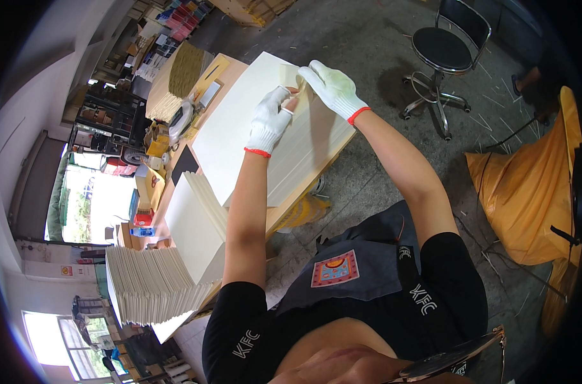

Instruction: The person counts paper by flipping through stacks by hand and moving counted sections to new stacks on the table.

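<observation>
Both my hands wear white knit gloves with red cuffs and meet over the far end of a tall stack of large off-white paper sheets [233,118]. My left hand [270,120] rests above the stack, its bare thumb and index fingertips pinched at a raised, pale sheet edge [302,99]. From the right, my right hand [332,88] closes over the same lifted edge, fingers together and bent down; its thumb is hidden. The lifted part casts a shadow down the stack's side.
A wooden table [284,208] carries a second sheet pile [191,221], a fanned stack [150,285] and a brown stack [187,69]. A black swivel chair [441,50] stands at the far right. Orange sheeting [518,185] hangs on the right. Scraps litter the floor.
</observation>
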`<state>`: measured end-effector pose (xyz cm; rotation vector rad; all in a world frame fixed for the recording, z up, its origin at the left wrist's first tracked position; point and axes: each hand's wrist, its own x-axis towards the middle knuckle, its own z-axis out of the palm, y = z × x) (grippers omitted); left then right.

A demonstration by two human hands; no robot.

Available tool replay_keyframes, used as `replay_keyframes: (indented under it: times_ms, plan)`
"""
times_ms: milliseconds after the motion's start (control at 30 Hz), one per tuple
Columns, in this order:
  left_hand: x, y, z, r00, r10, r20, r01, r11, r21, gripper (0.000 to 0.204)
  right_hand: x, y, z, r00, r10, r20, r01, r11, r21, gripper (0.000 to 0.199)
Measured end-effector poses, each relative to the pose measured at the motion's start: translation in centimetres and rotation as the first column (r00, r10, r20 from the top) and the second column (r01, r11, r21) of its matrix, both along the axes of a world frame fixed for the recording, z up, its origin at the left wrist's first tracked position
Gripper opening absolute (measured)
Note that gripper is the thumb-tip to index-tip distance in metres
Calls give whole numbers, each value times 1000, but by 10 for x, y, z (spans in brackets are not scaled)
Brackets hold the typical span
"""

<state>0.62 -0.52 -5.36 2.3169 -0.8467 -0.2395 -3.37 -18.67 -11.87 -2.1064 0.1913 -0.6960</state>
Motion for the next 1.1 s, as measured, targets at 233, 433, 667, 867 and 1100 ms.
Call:
replay_keyframes:
  times_ms: [233,433,667,867,1100]
  plan:
    - [-1,4,-2,993,-36,113,42,998,-47,34,-3,3,4,1000,4,-15,-5,1000,-6,50]
    - [12,9,-20,927,-77,367,144,977,-158,29,-1,4,4,998,25,-65,-21,998,62,54]
    - [11,9,-13,954,-103,282,103,995,14,30,1,3,0,1000,14,-20,-13,999,34,50]
    - [7,6,-9,991,-56,125,59,998,-27,34,-1,2,2,999,14,-37,-12,999,35,52]
    - [7,6,-14,921,-113,374,161,982,-100,31,-1,2,3,999,11,-47,-9,999,43,53]
